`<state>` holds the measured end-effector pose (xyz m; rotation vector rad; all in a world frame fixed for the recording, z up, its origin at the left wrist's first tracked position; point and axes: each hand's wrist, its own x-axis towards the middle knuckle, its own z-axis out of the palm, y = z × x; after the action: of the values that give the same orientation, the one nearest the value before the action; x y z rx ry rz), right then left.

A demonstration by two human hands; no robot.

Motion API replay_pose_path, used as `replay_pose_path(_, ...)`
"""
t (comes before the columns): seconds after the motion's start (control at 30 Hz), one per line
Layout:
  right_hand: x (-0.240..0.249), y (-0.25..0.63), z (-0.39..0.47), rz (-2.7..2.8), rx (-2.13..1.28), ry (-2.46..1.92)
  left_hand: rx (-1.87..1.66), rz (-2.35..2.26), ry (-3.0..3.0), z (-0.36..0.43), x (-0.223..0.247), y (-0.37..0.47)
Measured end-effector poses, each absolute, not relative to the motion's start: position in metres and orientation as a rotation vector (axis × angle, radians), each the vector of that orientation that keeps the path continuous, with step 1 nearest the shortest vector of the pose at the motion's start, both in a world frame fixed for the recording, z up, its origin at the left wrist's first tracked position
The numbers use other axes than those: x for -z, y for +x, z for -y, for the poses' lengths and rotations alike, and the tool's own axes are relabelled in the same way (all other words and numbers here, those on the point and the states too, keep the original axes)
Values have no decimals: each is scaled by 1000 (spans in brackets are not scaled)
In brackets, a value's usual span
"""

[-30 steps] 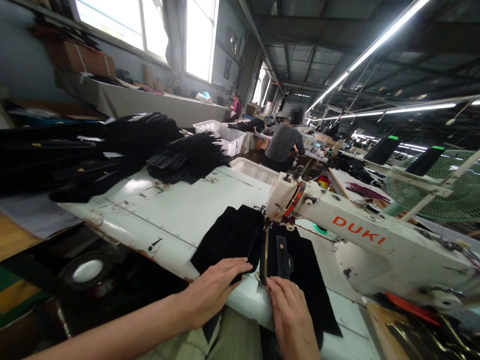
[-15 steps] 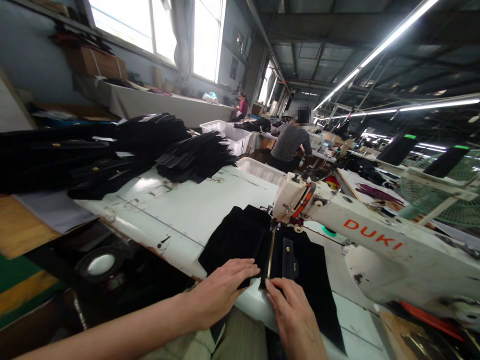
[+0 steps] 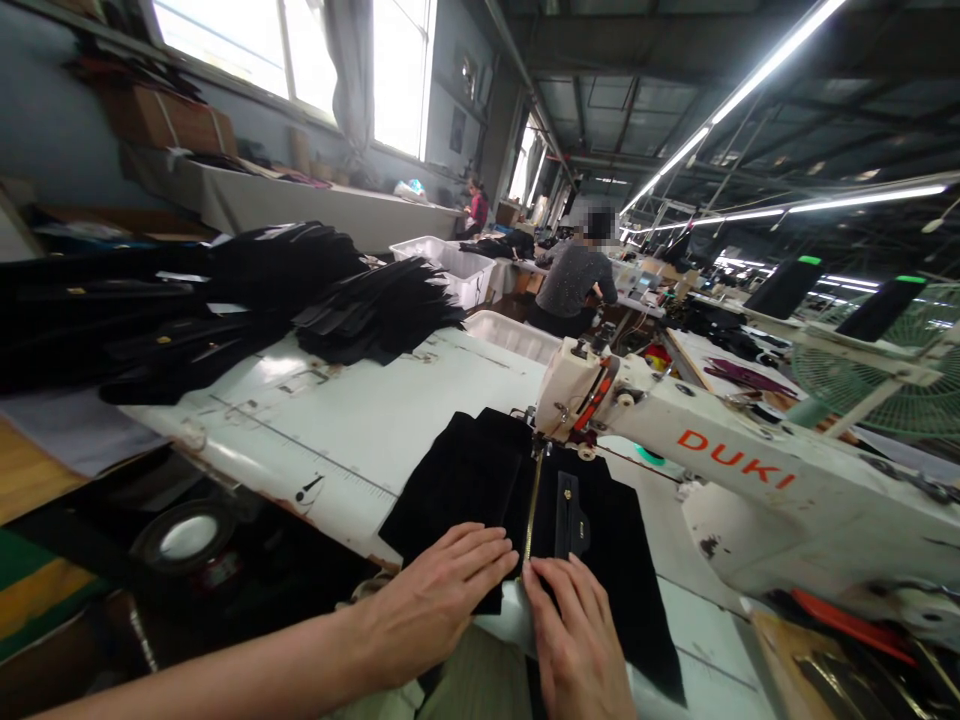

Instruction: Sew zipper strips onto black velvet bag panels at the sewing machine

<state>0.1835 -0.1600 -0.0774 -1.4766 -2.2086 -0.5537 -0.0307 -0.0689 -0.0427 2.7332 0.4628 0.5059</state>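
Your left hand [image 3: 454, 578] lies flat, fingers together, seemingly steadying cloth [image 3: 457, 470]; your right hand [image 3: 576, 625] apparently guides zip [image 3: 534, 508], pinch unclear.

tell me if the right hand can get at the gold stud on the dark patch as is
Probably yes: the right hand is by the near end of the dark patch, and nothing visible blocks the gold stud.

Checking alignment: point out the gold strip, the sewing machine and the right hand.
Gold strip [image 3: 533, 508]: head view, midway along it.
Sewing machine [image 3: 736, 460]: head view, its lettered arm.
Right hand [image 3: 576, 615]: head view, its back.
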Motion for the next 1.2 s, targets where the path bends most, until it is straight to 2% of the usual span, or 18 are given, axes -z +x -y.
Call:
replay_pose_path(0.17, 78, 180, 155, 1995, 352, -1518, -550, -407, 2800, 66, 45, -30)
replay_pose_path(0.4, 75, 171, 148, 1880, 273, -1544, -625, -410, 2846, 69, 49, -30)
replay_pose_path(0.77, 68, 174, 151, 1955, 279, -1603, -569, -308, 2927, 62, 42, -33)
replay_pose_path(1.2, 66, 164, 147, 1896, 241, -1551, -608, -430, 2675, 61, 55, -35)
